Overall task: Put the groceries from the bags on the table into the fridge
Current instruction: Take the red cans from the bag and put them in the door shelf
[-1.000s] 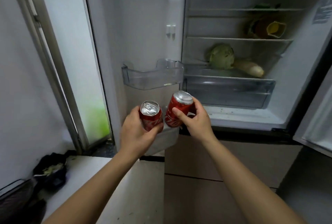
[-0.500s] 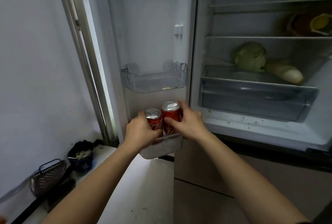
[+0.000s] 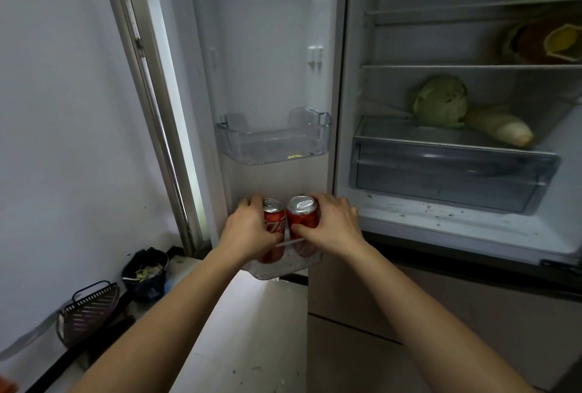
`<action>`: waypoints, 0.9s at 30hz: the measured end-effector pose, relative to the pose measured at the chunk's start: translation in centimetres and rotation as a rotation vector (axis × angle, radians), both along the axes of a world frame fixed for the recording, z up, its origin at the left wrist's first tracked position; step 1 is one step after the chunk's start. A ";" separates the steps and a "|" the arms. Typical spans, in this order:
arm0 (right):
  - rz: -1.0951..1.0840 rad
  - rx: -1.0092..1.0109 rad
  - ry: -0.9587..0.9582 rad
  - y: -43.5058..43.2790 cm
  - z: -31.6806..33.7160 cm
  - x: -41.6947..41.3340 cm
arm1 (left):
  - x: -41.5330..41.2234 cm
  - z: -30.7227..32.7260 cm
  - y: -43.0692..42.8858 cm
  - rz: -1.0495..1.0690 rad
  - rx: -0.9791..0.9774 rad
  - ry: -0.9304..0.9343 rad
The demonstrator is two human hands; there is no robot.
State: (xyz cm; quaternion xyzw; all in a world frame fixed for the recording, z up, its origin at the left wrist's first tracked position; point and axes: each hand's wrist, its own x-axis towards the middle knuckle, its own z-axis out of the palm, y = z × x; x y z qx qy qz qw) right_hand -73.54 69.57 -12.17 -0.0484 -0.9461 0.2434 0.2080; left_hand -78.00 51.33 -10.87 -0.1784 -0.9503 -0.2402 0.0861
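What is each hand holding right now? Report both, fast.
Left hand: grips the left red can, inside the bottom door bin.
Right hand: grips the right red can.

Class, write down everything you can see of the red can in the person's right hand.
The right can is a red metal drinks can with a silver top and flat pull tab. It stands nearly upright, its lower part inside the clear lower door bin, showing through the bin's wall. The right hand grips its side, thumb in front. It sits close beside the left can.
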 end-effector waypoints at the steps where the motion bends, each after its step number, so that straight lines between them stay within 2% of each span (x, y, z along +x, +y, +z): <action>1: 0.010 -0.008 -0.006 0.0 0.0 0.1 | 0.0 0.1 0.0 -0.001 -0.006 -0.013; 6: 0.085 -0.101 0.001 0.6 -0.7 1.0 | 0.8 0.6 -0.6 -0.022 0.016 -0.003; 9: 0.101 -0.123 0.065 0.7 -1.4 2.2 | 2.8 0.2 -1.5 -0.031 0.083 0.173; 12: 0.073 -0.107 0.234 0.0 -2.7 4.1 | 5.4 -1.4 -3.2 -0.038 0.131 0.399; 14: 0.042 -0.116 0.338 -1.2 -4.1 5.5 | 7.4 -3.6 -4.8 0.030 0.133 0.465; 17: 0.044 -0.133 0.430 -4.0 -7.2 6.8 | 10.5 -7.7 -7.8 0.188 0.098 0.400; 21: 0.159 -0.032 0.370 -9.5 -11.3 7.3 | 14.2 -11.7 -13.6 0.388 -0.105 0.253; 23: 0.243 0.026 0.316 -13.0 -12.3 7.5 | 16.0 -12.1 -17.3 0.467 -0.174 0.211; 27: 0.368 0.018 0.275 -21.2 -12.2 7.9 | 19.9 -11.0 -25.4 0.632 -0.234 0.237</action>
